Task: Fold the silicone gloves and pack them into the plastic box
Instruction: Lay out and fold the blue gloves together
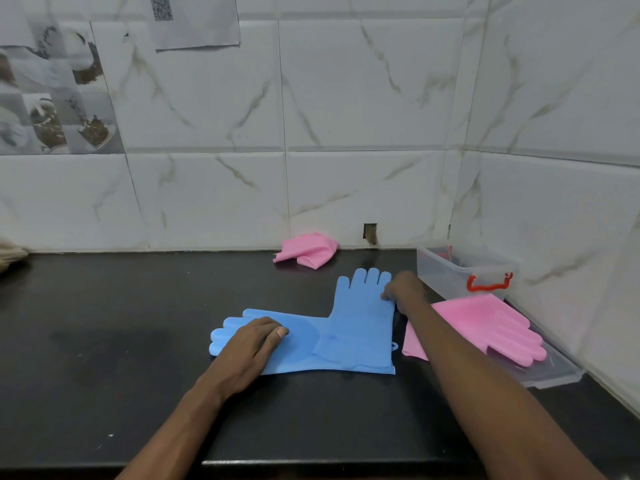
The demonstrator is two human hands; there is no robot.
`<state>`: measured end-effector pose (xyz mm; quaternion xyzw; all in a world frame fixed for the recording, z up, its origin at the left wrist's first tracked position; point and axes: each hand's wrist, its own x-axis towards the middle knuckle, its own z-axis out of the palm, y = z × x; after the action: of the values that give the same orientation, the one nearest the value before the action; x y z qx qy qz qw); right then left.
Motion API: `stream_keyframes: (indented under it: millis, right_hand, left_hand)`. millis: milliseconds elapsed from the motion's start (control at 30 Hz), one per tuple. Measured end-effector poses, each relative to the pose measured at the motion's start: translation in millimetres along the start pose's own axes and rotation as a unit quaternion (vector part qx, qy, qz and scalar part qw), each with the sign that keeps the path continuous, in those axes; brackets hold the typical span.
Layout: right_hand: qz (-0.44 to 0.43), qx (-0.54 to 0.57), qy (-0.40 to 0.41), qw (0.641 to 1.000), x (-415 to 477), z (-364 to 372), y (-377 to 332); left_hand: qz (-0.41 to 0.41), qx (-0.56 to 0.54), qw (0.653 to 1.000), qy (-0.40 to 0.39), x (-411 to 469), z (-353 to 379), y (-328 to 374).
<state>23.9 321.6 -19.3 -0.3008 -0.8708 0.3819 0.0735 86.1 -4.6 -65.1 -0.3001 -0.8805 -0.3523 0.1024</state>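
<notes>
The black countertop (138, 358) is running from its front edge, right under the forearms, back to the white tiled wall (363, 98), which is turning a corner at the back right. A broad dark stretch is lying open to the left of the gloves, reaching out to a blurred beige thing (10, 252) at the left edge. On the right, room is tightening between the gloves and the side wall.

2 blue gloves are lying flat mid-counter in an L, cuffs overlapping. The left hand (252, 341) is pressing flat, fingers straight, on the left blue glove (304, 344), whose fingers are pointing left. The right hand (403, 289) is pinching the right edge of the right blue glove (360, 313), whose fingers are pointing toward the wall.

The plastic box (460, 268), clear with a red handle (488, 284), is sitting open in the back right corner; something reddish is showing through its far end, too blurred to name. Just in front of it, a pink glove (495, 327) is lying unfolded on a clear plastic lid (561, 374). A folded pink glove (306, 249) is resting against the back wall, well apart from the box.
</notes>
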Motion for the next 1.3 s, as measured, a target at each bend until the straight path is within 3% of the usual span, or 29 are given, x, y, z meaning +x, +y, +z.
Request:
stream_keyframes:
  millis: [100, 167, 267, 367, 500, 600, 700, 733, 800, 867, 967, 1067, 1167, 1200, 1267, 1300]
  right_hand:
    - [0.055, 0.251, -0.102, 0.961, 3, -7, -12]
    - [0.035, 0.407, -0.175, 0.896, -5, -17, -19]
    - [-0.026, 0.592, -0.259, 0.763, -10, -30, -24]
    - [-0.087, 0.685, -0.296, 0.660, -18, -44, -36]
    - [-0.139, 0.707, -0.322, 0.614, -34, -67, -62]
    - [-0.149, 0.666, -0.321, 0.657, -48, -77, -80]
    - [-0.185, 0.589, -0.315, 0.721, -69, -83, -92]
    - [-0.207, 0.560, -0.300, 0.745, -80, -82, -97]
    - [-0.276, 0.466, -0.263, 0.799, -110, -73, -103]
    - [-0.364, 0.298, -0.239, 0.849, -145, -55, -100]
    - [-0.437, 0.097, -0.257, 0.856, -172, -37, -83]
    - [-0.413, 0.203, -0.220, 0.860, -161, -46, -68]
    - [-0.301, 0.311, -0.006, 0.901, -141, -50, -40]
    - [-0.246, 0.335, 0.018, 0.909, -136, -45, -27]
    - [-0.163, 0.390, -0.071, 0.904, -132, -28, -2]
    - [-0.129, 0.433, -0.145, 0.881, -132, -18, 7]
  left_hand:
    - [-0.003, -0.004, 1.000, -0.001, 0, -1, 0]
    - [-0.005, -0.006, 1.000, -0.003, -2, -1, -1]
    - [-0.003, -0.014, 1.000, 0.003, -3, -2, -1]
    - [0.005, -0.017, 1.000, 0.008, -4, -2, -2]
    - [0.025, 0.000, 0.998, 0.058, -6, -5, 7]
    - [0.074, -0.055, 0.984, 0.154, -8, -5, 35]
    - [0.066, -0.269, 0.951, 0.138, 5, -2, 77]
    - [0.037, -0.372, 0.921, 0.109, 14, -4, 92]
    - [-0.008, -0.575, 0.816, 0.063, 38, -8, 112]
    - [-0.001, -0.667, 0.743, 0.048, 58, -11, 124]
    - [0.024, -0.743, 0.666, 0.068, 65, -2, 126]
    - [-0.026, -0.798, 0.596, 0.082, 62, 5, 103]
    - [-0.056, -0.821, 0.562, 0.078, 59, 0, 84]
    - [-0.061, -0.829, 0.552, 0.072, 58, -2, 83]
    - [-0.067, -0.840, 0.536, 0.058, 58, -3, 87]
    - [-0.071, -0.841, 0.533, 0.057, 59, -3, 89]
